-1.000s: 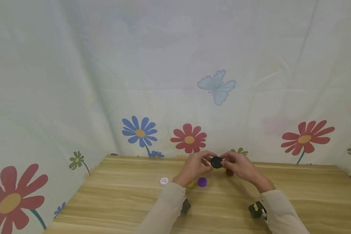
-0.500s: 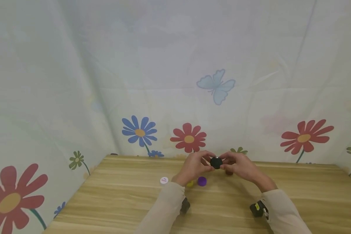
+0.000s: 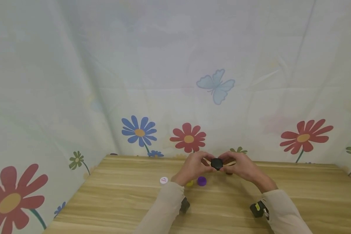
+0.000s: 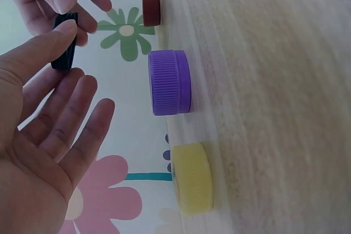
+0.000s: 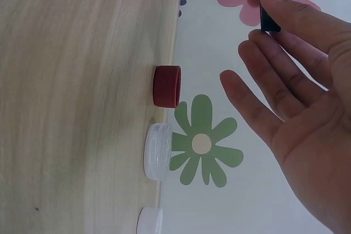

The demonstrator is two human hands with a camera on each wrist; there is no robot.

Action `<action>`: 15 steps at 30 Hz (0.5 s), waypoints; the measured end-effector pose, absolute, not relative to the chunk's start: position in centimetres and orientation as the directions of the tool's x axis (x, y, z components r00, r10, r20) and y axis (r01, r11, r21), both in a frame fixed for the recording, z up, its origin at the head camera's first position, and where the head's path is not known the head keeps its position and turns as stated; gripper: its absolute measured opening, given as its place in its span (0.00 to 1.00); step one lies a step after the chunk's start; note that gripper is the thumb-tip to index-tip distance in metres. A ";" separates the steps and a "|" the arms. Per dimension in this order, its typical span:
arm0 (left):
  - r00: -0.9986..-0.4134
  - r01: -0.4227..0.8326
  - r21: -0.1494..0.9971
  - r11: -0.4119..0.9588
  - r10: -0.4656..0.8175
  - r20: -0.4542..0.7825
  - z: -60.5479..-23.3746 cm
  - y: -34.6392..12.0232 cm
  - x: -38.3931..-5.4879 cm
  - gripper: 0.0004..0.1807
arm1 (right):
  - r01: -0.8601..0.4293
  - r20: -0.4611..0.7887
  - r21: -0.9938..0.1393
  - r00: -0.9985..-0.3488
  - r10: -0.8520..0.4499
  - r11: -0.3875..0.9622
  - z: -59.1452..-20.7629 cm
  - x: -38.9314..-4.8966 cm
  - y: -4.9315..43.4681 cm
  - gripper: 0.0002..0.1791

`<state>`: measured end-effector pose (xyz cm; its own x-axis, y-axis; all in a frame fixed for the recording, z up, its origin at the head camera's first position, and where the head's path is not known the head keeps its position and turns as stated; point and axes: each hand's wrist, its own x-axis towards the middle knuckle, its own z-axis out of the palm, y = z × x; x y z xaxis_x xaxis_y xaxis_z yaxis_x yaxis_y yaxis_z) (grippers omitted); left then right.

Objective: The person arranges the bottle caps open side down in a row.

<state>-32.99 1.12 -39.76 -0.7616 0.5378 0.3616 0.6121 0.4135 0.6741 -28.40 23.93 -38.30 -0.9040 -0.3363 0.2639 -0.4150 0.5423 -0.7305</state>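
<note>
Both hands hold a black bottle cap (image 3: 216, 163) between them, raised above the table near its back edge. My left hand (image 3: 194, 167) pinches its left side with thumb and fingers, while my right hand (image 3: 242, 167) pinches the right side. In the left wrist view the black cap (image 4: 64, 42) appears edge-on, with the other fingers of the left hand (image 4: 38, 130) spread below. A purple cap (image 4: 169, 83) and a yellow cap (image 4: 192, 179) stand on the table nearby. Close to my right hand is a dark red cap (image 5: 166, 86), mostly hidden in the head view.
A white cap (image 3: 163, 180) with a printed mark lies left of my left hand. In the right wrist view a clear ribbed cap (image 5: 158, 152) and a whitish cap (image 5: 149, 222) stand beyond the red one. A flowered cloth (image 3: 152, 81) hangs behind the wooden table (image 3: 120, 195).
The black cap has turned between my fingers, from its round face showing to a flatter tilt. Both hands stay in nearly the same place, with the right fingers shifting slightly on it.
</note>
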 end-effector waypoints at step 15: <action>-0.769 0.564 0.738 0.370 0.561 0.307 -39.8 1.0 -32.9 0.20 | -0.450 0.261 -0.701 -0.884 -0.388 0.554 -38.2 -28.5 24.1 0.16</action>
